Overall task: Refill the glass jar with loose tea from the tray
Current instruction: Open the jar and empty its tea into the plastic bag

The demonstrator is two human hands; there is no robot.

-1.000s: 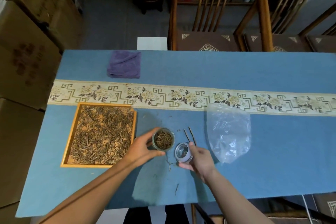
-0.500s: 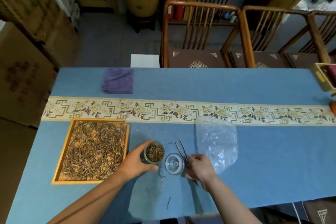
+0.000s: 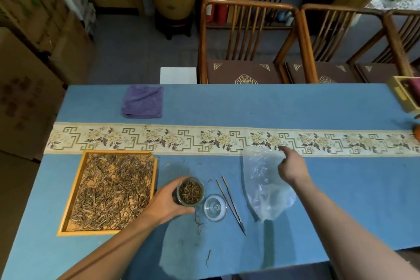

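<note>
A small glass jar (image 3: pixel 190 191) holding dark tea leaves stands on the blue cloth, and my left hand (image 3: pixel 167 202) wraps around its left side. Left of it lies a wooden tray (image 3: pixel 72 191) full of loose tea. The jar's glass lid (image 3: pixel 215 207) rests on the cloth just right of the jar, with thin tweezers (image 3: pixel 230 203) beside it. My right hand (image 3: pixel 292 167) hovers over a clear plastic bag (image 3: pixel 263 184), index finger pointing forward, holding nothing.
A folded purple cloth (image 3: pixel 142 102) lies at the far left of the table. Stray tea leaves (image 3: pixel 200 225) are scattered near the jar. A yellow box (image 3: pixel 404 95) sits at the far right edge. Wooden chairs (image 3: pixel 245 41) stand behind the table.
My right hand has left the lid and tweezers on the cloth and moved up and right over the plastic bag. My left hand still holds the jar. The camera tilted up.
</note>
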